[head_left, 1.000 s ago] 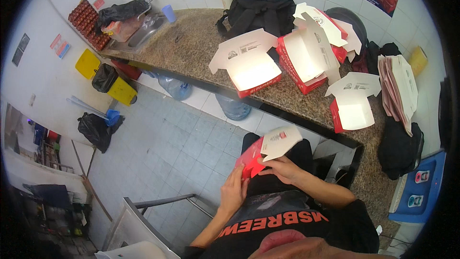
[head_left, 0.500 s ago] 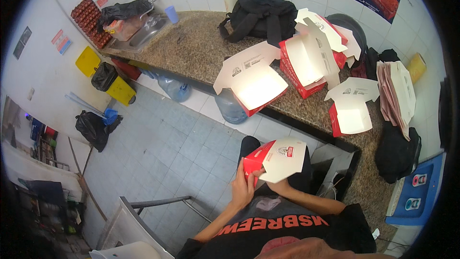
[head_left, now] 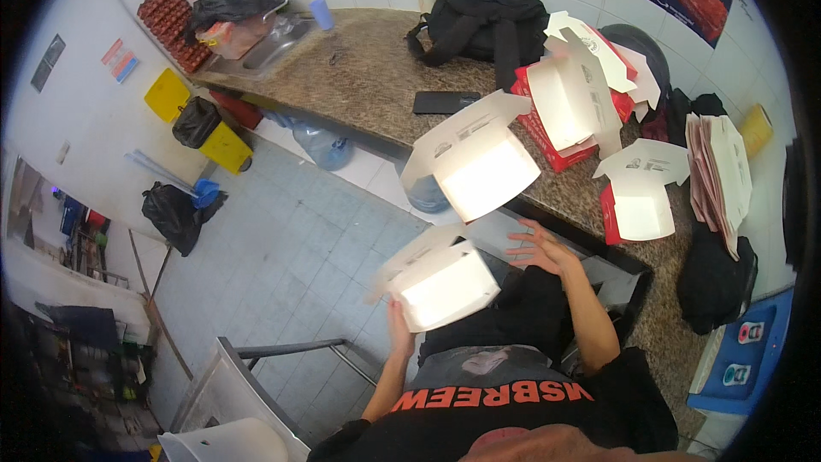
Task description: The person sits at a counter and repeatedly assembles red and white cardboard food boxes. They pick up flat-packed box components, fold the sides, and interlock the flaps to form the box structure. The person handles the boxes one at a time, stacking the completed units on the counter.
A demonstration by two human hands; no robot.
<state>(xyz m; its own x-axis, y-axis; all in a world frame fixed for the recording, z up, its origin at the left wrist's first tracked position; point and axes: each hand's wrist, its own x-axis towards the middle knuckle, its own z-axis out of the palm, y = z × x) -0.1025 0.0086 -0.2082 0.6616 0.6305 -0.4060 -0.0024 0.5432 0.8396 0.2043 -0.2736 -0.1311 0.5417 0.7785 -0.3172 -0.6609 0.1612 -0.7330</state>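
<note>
One card carton (head_left: 453, 295), white inside, lid flap up toward the left, held out in front of the dark lap (head_left: 534, 304) and above the grey tiled floor (head_left: 282, 248). Clamped at the near left corner by the left hand (head_left: 399, 325) (fingers partly behind the card, so cannot tell how many press there). Off to the right, apart from the carton, the right hand (head_left: 546, 250): empty, fingers spread, near the front edge of the speckled counter (head_left: 368, 56). Just beyond both hands, a second open carton (head_left: 487, 175), jutting past that edge. Behind and to the right, a cluster of red-and-white cartons (head_left: 564, 107), overlapping, flaps up. Farther right, a lone open carton (head_left: 646, 212) with a red side, next to a stack of folded card (head_left: 717, 175). Toward the wall, a black backpack (head_left: 483, 26), with a flat black phone (head_left: 445, 103) lying nearby. At the far left, a steel sink (head_left: 282, 44) with a purple cup (head_left: 321, 14) beside it. Down below, a yellow bin (head_left: 222, 150), lined in black.
</note>
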